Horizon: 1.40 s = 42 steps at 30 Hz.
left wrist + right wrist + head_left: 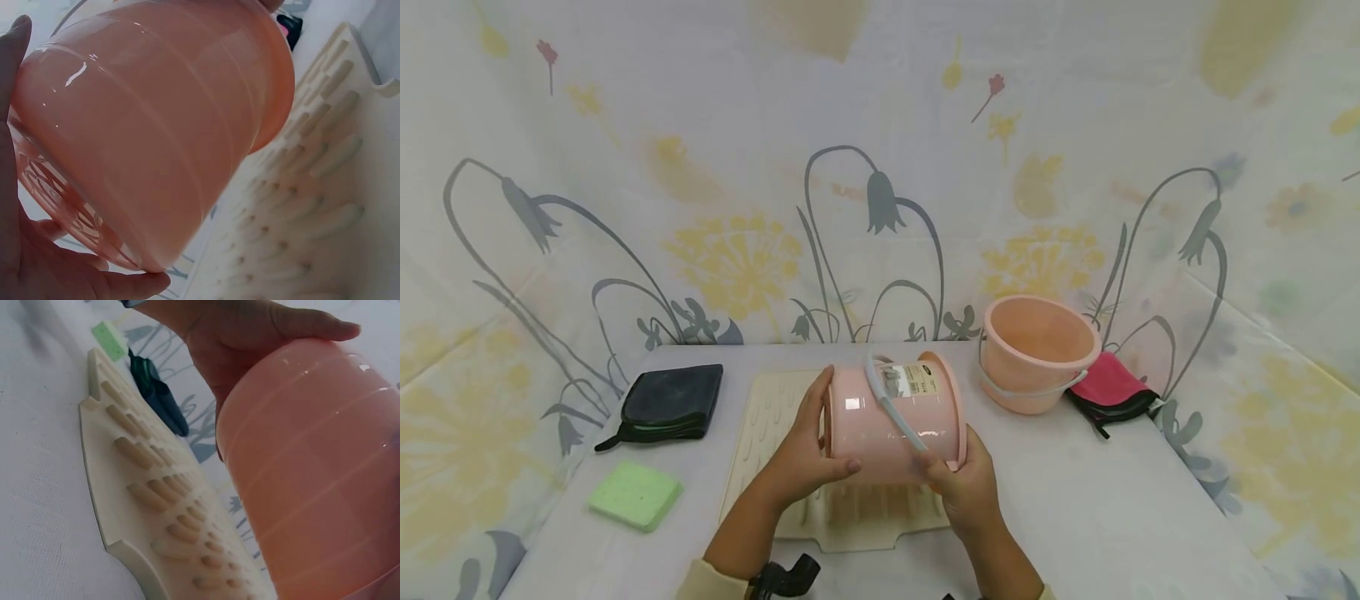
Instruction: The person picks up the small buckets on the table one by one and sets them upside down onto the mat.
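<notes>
A glossy pink bucket (865, 437) is held on its side above a cream ridged washboard (767, 417). My left hand (799, 467) grips its base end, thumb along the wall; the left wrist view shows the fingers under the patterned bottom. My right hand (967, 492) grips the rim end at the right, its thumb by the end of the pale handle (895, 412). A paper label (921, 379) is on the bucket's upper side. In the right wrist view the pink wall (312, 456) hides my right hand; the hand at the base is visible there.
A second, peach bucket (1018, 362) stands upright at the back right, beside a folded pink-and-black cloth (1112, 383). At the left lie a dark folded cloth (673, 396) and a green sponge (635, 495). A flower-patterned curtain (745, 167) closes off the back.
</notes>
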Motion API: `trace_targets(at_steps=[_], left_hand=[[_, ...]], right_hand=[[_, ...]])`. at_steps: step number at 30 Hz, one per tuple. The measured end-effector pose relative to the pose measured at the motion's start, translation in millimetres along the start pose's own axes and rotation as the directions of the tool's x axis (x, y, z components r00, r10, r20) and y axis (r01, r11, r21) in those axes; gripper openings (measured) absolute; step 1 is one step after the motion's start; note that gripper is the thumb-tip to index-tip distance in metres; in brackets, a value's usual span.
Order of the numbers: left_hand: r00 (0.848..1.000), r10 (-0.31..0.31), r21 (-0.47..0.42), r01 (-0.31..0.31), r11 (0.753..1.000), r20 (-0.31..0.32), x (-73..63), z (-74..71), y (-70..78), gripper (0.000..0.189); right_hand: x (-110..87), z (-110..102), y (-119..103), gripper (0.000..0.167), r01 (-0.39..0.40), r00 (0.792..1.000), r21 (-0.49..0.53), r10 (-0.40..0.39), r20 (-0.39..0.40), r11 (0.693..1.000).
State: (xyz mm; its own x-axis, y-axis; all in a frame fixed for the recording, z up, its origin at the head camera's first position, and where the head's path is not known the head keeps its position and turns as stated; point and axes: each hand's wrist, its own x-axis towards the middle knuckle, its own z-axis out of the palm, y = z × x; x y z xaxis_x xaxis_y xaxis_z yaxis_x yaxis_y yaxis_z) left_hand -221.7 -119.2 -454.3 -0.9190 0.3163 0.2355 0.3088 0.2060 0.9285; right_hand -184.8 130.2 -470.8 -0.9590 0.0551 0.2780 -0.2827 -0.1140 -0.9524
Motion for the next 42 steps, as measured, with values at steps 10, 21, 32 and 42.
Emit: trace_targets(at_steps=[10,21,32,42], left_hand=[[1.0,-0.02,-0.152,0.019,0.988,-0.004,-1.6,6.4,-8.8,0.128],[0.996,-0.069,-0.195,0.057,0.979,-0.055,-4.3,10.4,-11.0,0.12],[0.994,-0.071,-0.238,0.05,0.97,-0.08,-7.0,11.7,-9.1,0.119],[0.995,-0.04,-0.246,0.017,0.969,-0.088,-10.4,3.0,-11.6,0.119]], right_hand=[[-1.7,1,0,0.044,0.022,1.0,0.007,-0.022,0.012,1.0],[-0.7,1,1,0.047,0.012,0.996,0.016,-0.013,0.086,1.0],[-1.2,1,0,0.049,0.005,0.992,0.022,-0.007,0.122,1.0],[3.3,-19,15,0.059,0.266,0.93,-0.054,-0.241,0.277,0.963]])
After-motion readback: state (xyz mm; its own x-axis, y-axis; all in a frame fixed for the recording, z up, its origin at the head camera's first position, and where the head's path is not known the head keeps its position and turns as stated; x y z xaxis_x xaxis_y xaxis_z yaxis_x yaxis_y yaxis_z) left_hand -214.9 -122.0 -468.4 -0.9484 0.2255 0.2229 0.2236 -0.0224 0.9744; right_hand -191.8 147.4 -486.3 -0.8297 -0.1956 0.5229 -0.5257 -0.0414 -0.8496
